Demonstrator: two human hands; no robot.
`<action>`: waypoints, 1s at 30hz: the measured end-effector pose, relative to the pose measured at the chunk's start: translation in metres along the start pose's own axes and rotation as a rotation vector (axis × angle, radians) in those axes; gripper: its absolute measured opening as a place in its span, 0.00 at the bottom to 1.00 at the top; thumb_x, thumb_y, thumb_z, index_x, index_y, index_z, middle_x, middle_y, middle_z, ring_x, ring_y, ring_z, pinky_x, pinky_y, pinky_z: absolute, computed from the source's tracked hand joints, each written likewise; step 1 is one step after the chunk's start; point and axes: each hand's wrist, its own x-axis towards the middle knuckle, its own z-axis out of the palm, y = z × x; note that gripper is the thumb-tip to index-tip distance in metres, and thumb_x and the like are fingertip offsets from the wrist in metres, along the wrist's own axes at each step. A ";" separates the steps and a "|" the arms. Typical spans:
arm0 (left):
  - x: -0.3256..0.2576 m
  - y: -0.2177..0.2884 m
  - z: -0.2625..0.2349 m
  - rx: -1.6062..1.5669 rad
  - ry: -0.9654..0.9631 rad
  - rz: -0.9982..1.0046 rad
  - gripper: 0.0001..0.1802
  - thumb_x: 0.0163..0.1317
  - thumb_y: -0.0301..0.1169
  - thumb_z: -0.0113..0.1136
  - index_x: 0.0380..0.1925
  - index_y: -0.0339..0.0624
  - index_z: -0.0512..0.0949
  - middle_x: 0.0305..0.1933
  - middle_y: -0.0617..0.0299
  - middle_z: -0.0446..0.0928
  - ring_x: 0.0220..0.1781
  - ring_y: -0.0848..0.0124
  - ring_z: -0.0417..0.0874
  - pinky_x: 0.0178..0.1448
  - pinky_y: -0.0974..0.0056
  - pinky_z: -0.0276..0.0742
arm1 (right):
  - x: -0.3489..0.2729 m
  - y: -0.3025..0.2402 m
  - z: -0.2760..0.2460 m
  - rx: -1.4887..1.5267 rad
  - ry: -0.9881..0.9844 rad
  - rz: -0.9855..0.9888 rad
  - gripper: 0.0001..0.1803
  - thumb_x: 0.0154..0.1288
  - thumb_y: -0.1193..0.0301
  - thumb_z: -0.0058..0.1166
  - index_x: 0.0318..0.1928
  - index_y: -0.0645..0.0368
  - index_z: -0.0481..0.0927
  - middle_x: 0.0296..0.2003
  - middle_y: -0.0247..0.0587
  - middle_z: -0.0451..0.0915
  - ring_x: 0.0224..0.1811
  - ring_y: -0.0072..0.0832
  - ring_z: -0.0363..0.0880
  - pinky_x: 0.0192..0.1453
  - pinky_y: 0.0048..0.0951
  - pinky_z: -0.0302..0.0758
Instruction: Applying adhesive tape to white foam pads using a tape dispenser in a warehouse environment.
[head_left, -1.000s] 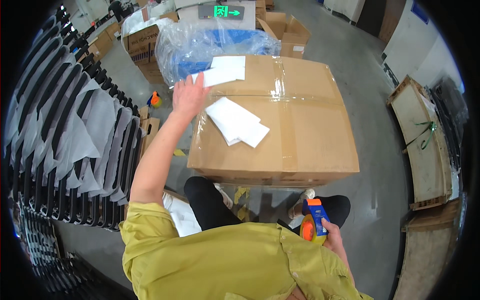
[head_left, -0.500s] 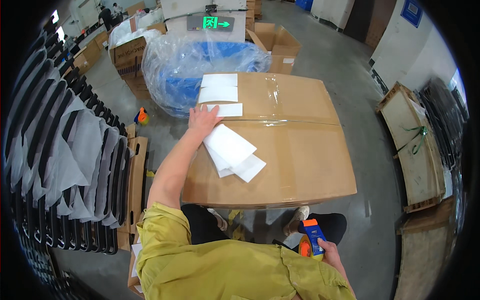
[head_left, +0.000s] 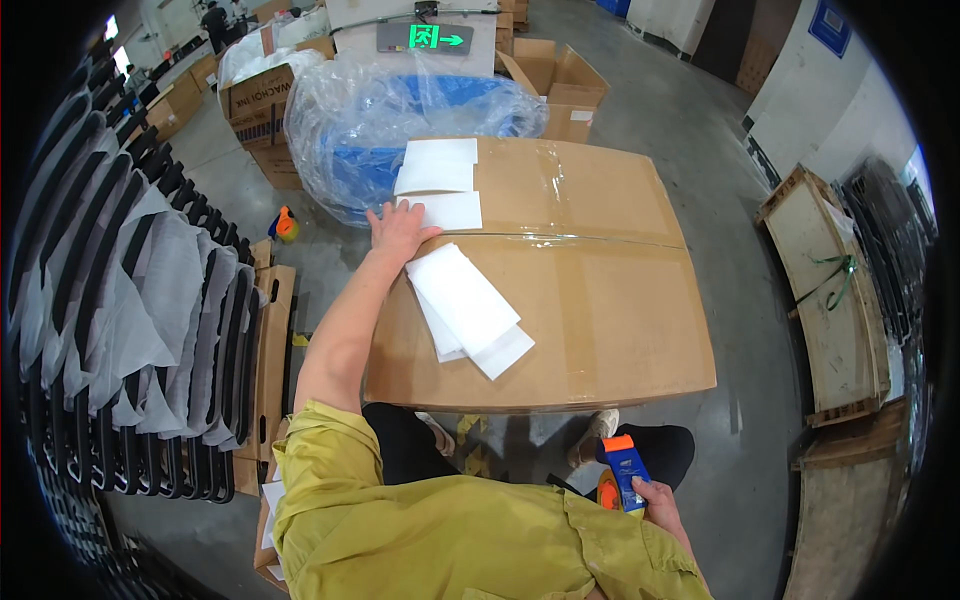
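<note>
1. A large brown cardboard carton (head_left: 620, 310), a taped seam running across its top, stands before the person on the smooth grey floor (head_left: 740, 350) of a wide indoor hall.
2. On its far left corner area lie a white rectangular upper slip (head_left: 440, 165) and, just nearer, a white rectangular lower slip (head_left: 452, 210); a loose fan of white slips (head_left: 470, 300) lies nearer the person, past the seam.
3. The left hand (head_left: 398, 232) rests at the lower slip's left end, fingers extended and slightly spread.
4. The right hand (head_left: 655, 500) grips a blue-and-orange tape dispenser (head_left: 625, 473) beside the right knee.
5. Beyond the carton, a blue bin (head_left: 360, 180) draped in clear plastic film (head_left: 320, 130) blocks the far left; an open brown cardboard box (head_left: 570, 90) stands behind.
6. Black curved frames with white sheets (head_left: 170, 290) crowd the left.
7. Floor runs along the carton's right edge towards a pale wooden crate (head_left: 830, 290).
</note>
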 end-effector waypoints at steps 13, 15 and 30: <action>-0.006 -0.009 -0.008 0.129 0.146 0.164 0.19 0.53 0.48 0.54 0.39 0.51 0.77 0.64 0.61 0.57 0.69 0.56 0.44 0.63 0.31 0.34 | 0.000 0.005 -0.001 0.030 -0.017 -0.019 0.16 0.58 0.68 0.53 0.38 0.72 0.74 0.27 0.45 0.79 0.25 0.30 0.79 0.31 0.28 0.77; -0.006 -0.011 -0.011 0.070 0.028 0.113 0.19 0.53 0.47 0.55 0.42 0.53 0.76 0.65 0.63 0.55 0.70 0.59 0.42 0.63 0.32 0.30 | -0.002 0.004 0.000 0.020 -0.013 -0.016 0.16 0.58 0.68 0.53 0.38 0.72 0.74 0.27 0.45 0.79 0.25 0.30 0.79 0.31 0.28 0.77; -0.157 0.071 -0.021 -0.142 0.162 0.373 0.38 0.50 0.54 0.55 0.50 0.31 0.67 0.56 0.40 0.64 0.59 0.38 0.59 0.65 0.50 0.52 | 0.001 0.006 -0.001 -0.007 -0.184 -0.022 0.18 0.59 0.67 0.52 0.41 0.72 0.74 0.32 0.45 0.79 0.31 0.29 0.79 0.38 0.28 0.76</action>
